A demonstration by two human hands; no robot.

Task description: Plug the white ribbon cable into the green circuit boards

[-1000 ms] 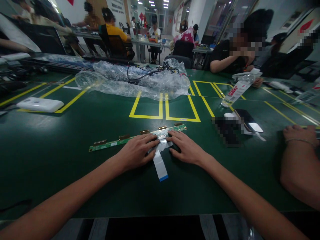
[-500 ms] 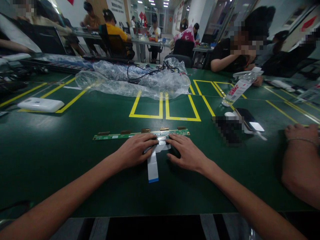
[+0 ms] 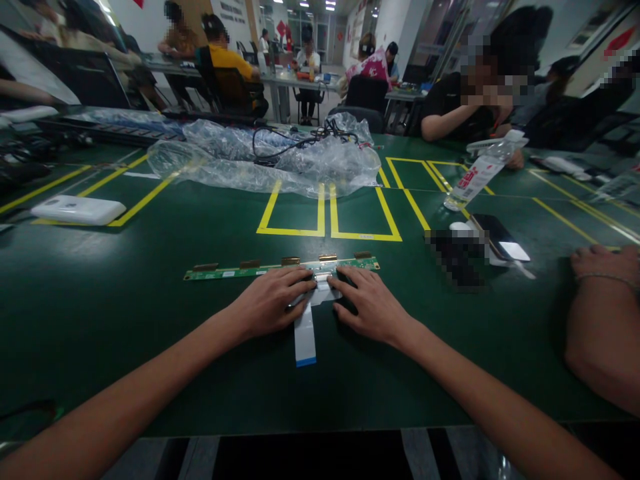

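A long, narrow green circuit board with brown-gold tabs along its far edge lies flat on the dark green table. From a connector near its right half, a white flat ribbon cable with a blue end runs toward me. My left hand rests over the board's near edge, fingers stretched out, its fingertips touching the cable's left side by the connector. On the other side, my right hand has its fingers spread, with fingertips on the board and at the connector. The fingers partly hide the joint between cable and board.
Clear plastic wrap with black cables lies behind yellow tape outlines. A white device sits left. To the right are a tilted water bottle, a phone and another person's arm. More people sit beyond.
The index fingertip of my right hand has shifted slightly left onto the connector. Otherwise the hands, board and cable stay almost where they were; the view has shifted a little.
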